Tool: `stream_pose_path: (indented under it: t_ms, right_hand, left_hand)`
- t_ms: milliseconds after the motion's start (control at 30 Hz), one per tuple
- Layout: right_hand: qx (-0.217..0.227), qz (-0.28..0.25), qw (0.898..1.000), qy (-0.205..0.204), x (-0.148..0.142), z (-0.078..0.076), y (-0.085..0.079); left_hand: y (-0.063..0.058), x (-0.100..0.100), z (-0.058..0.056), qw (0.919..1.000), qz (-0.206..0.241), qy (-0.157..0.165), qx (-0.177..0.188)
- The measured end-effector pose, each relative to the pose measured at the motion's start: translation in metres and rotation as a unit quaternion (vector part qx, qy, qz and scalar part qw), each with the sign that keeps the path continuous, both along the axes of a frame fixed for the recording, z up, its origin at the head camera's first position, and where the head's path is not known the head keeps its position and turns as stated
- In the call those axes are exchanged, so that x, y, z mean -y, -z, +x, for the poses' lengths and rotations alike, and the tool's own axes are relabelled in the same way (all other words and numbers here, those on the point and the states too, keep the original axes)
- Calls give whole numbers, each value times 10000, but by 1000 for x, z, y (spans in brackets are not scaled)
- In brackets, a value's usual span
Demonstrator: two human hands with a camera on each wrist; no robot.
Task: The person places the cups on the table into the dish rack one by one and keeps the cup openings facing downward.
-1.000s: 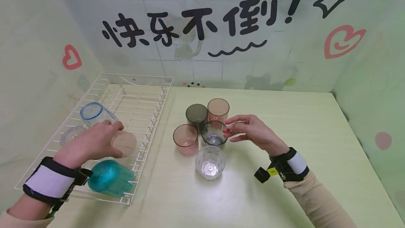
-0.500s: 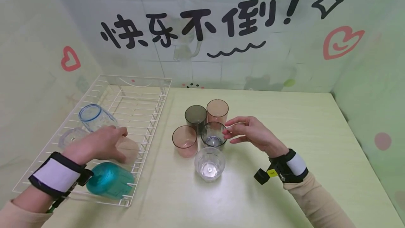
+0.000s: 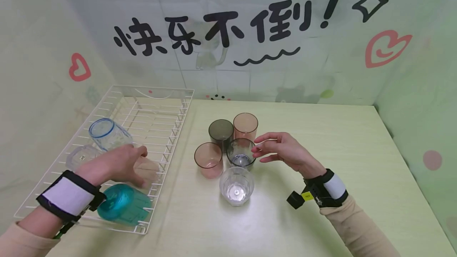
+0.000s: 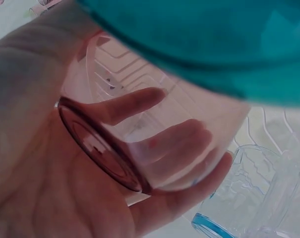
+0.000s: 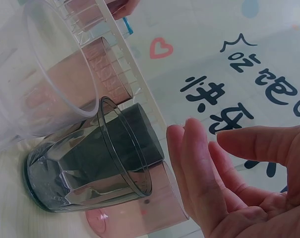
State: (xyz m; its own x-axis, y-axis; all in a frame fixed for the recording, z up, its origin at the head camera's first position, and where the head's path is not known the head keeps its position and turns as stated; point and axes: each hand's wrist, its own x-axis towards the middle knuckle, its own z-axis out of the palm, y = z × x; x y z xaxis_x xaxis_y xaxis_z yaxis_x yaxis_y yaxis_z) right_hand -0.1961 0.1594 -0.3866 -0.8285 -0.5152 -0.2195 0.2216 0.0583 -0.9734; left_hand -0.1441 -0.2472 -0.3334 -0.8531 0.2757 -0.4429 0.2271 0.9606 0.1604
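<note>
My left hand (image 3: 114, 165) grips a pale pink glass (image 3: 149, 169) lying on its side over the white wire rack (image 3: 164, 87). Seen from the left wrist, the fingers curl along its wall and its round base (image 4: 102, 148) faces the palm. A teal glass (image 3: 123, 204) lies nearest the front, and a blue-rimmed glass (image 3: 110, 134) farther back. Part of a clear glass (image 3: 79, 156) shows behind my left wrist. My right hand (image 3: 283, 150) hovers beside a clear grey glass (image 3: 241, 157), fingers loosely bent and holding nothing.
Around the grey glass stand a dark smoky glass (image 3: 221, 131), two pink glasses, one at the back (image 3: 245, 125) and one at the left (image 3: 208, 161), and a clear glass (image 3: 237, 187) in front. A printed cloth (image 3: 314, 70) hangs behind the table.
My left hand has shifted a little to the right and toward me, together with the pink glass. My right hand stays in the same place.
</note>
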Motion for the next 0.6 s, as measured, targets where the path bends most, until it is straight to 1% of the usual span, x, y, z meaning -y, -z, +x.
stream_pose_path:
  t_ms: [133,367,600]
  right_hand:
    - [-2,-9,10000,9,0,1,0]
    - [-31,12,10000,7,-1,2,-1]
    - [-41,13,10000,-11,0,2,-1]
  left_hand:
    - [0,0,-1,9999,33,-35,148]
    - [0,-1,0,9996,98,176,202]
    - [0,-1,1,9995,71,113,273]
